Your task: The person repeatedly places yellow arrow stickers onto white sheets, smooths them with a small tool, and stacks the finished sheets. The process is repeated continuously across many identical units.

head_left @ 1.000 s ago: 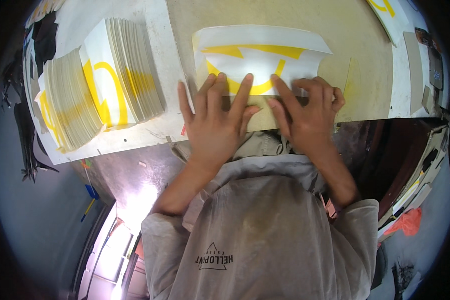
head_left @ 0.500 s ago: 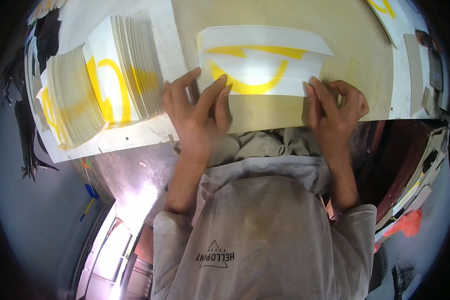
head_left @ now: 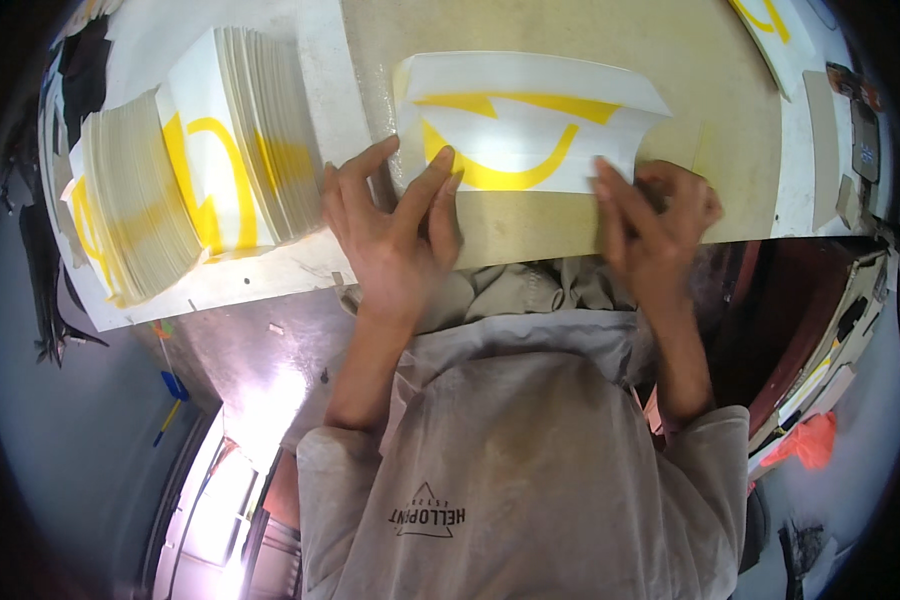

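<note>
A white sheet of paper with a yellow curved print (head_left: 515,178) lies on the table in front of me, creased across its width and with its far flap folded upward. My left hand (head_left: 395,220) pinches its near edge at the left, forefinger on top and thumb at the edge. At the right part of the same edge, my right hand (head_left: 655,215) has its thumb and forefinger closed about the paper, slightly blurred. The other fingers of that hand are curled, and the paper's right end stands slightly raised beyond them.
Left of the paper stand two thick stacks of similar folded white and yellow sheets (head_left: 285,160), close to the table's front edge (head_left: 210,305). Another printed sheet (head_left: 765,35) lies at the far right. A phone-like dark object (head_left: 867,155) and card pieces (head_left: 822,130) rest along the right side.
My right hand has slid left along the near edge of the paper, away from its right corner. My left hand stays where it was. The view has shifted slightly.
</note>
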{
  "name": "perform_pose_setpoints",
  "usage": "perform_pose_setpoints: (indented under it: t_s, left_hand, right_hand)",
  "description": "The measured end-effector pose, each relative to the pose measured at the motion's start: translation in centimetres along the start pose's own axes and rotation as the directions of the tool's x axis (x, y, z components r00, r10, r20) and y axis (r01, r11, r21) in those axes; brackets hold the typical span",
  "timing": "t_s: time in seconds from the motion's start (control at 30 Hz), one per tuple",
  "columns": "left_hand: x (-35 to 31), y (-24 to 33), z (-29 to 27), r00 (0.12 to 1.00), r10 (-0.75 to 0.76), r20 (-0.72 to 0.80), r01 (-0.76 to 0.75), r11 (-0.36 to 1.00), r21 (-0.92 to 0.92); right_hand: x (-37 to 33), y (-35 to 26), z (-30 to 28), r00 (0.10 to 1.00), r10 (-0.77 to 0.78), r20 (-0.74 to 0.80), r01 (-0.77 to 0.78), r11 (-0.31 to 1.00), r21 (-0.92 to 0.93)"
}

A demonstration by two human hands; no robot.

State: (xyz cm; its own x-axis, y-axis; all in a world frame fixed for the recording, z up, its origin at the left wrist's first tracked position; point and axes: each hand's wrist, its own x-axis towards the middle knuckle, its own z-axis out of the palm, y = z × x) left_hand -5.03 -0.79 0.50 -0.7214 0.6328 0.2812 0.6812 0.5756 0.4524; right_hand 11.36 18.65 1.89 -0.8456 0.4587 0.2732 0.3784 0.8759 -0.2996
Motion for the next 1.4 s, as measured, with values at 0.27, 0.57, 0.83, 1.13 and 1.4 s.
perform_pose_setpoints:
  t_s: [0.27,0.57,0.83,1.13,1.4]
  left_hand:
    - [0.2,0.0,0.1,0.999,0.026,-0.031,-0.026,1.0,-0.013]
    - [-0.4,-0.2,-0.3,0.994,-0.08,-0.072,0.076,0.996,-0.05]
    - [-1.2,2.7,0.2,0.948,0.242,0.205,-0.239,0.97,-0.041]
    - [-1.7,4.4,0.6,0.94,0.211,0.27,-0.195,0.977,-0.084]
    - [-0.5,3.4,1.7,0.958,0.25,0.143,-0.253,0.967,0.0]
  right_hand:
    - [0.1,-1.5,-1.1,0.991,0.052,-0.126,-0.05,0.999,0.022]
    - [0.9,-2.7,2.1,0.999,-0.014,-0.044,0.02,0.991,0.13]
    - [1.2,-2.7,1.5,0.999,-0.043,-0.006,0.044,0.987,0.154]
    - [9.1,-3.5,-0.2,0.956,-0.289,-0.054,0.294,0.939,0.18]
    - [12.2,-1.2,3.2,0.95,-0.313,0.014,0.304,0.932,0.199]
